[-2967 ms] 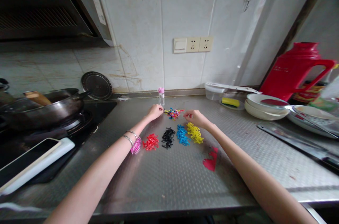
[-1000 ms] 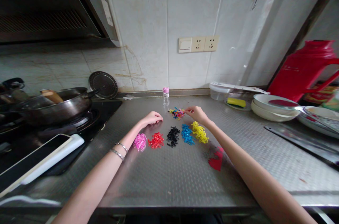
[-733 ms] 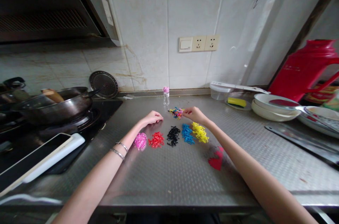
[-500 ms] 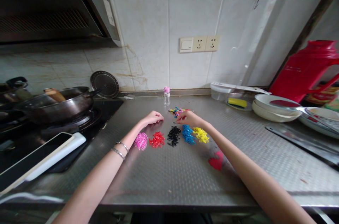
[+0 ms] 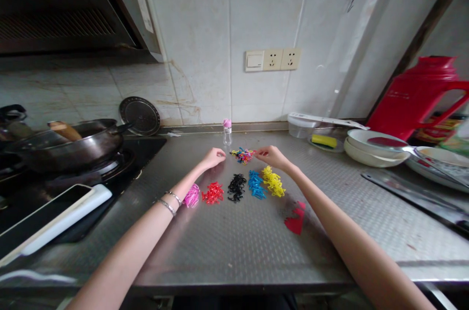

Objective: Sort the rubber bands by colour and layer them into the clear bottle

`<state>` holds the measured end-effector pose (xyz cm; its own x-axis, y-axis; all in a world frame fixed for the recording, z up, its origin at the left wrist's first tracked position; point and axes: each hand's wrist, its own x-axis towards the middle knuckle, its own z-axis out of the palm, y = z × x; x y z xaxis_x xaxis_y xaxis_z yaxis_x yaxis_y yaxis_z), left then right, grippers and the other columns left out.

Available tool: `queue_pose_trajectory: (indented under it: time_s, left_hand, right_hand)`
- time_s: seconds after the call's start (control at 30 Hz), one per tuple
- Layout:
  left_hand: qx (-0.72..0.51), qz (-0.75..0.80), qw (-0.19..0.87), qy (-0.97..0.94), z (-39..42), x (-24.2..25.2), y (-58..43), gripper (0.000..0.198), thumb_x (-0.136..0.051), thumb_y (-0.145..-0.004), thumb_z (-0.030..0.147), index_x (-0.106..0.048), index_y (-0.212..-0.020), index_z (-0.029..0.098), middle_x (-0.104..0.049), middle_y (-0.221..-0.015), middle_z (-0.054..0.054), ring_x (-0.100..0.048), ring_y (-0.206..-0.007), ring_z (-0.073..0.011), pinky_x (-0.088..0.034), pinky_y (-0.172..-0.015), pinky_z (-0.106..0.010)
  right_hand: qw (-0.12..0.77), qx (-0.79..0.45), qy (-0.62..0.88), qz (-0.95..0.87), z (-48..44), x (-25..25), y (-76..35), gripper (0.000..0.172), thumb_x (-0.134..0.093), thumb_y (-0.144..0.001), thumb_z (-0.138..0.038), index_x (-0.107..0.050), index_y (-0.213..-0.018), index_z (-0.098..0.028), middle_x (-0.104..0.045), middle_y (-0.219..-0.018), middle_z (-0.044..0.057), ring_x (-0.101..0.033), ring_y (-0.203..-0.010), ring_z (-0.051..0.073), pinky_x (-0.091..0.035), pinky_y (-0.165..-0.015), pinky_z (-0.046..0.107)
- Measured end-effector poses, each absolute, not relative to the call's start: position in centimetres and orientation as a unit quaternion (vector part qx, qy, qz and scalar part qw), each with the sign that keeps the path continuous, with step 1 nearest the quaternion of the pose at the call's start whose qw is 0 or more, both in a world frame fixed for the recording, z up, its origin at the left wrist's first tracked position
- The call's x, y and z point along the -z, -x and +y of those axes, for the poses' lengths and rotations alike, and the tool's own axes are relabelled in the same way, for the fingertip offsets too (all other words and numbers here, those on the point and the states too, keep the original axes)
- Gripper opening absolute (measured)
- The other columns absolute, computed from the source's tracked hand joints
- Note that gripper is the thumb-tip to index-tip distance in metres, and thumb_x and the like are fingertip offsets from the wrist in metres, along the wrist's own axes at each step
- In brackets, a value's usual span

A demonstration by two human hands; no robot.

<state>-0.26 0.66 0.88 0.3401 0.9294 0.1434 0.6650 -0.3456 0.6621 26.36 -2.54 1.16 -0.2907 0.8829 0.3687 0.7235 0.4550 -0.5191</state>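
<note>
The right hand (image 5: 271, 156), fingertips pinched together, touches the right edge of the small mixed-colour pile of tiny rubber bands (image 5: 242, 155) on the patterned steel counter (image 5: 234, 251), likely light, soft and springy, best nipped by one loop, while the left hand (image 5: 214, 157) rests loosely closed just beside.
</note>
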Motion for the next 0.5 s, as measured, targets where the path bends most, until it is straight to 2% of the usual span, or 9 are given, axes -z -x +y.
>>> queue_pose_trajectory:
  time_s: [0.2,0.5]
  left_hand:
    - [-0.235,0.509,0.107,-0.821,2.9,-0.1,-1.8,0.029,-0.054,-0.070,0.017,-0.065,-0.096,0.011,-0.065,-0.076,-0.008,-0.057,-0.068,-0.0156,-0.042,-0.067,-0.026]
    - [-0.213,0.521,0.101,-0.820,4.3,-0.3,-3.1,0.017,-0.054,-0.069,0.016,-0.068,-0.077,0.014,-0.066,-0.076,-0.008,-0.057,-0.067,-0.0143,-0.041,-0.065,-0.024]
  right_hand:
    - [0.311,-0.110,0.531,-0.781,-2.5,-0.6,-26.8,0.025,-0.052,-0.072,-0.031,-0.069,-0.081,-0.016,-0.067,-0.070,0.003,-0.057,-0.062,0.013,-0.039,-0.056,0.020]
    - [0.304,-0.098,0.531,-0.785,-2.7,-0.6,-27.1,0.024,-0.050,-0.072,-0.027,-0.070,-0.081,-0.016,-0.068,-0.073,0.002,-0.059,-0.065,0.013,-0.040,-0.059,0.019]
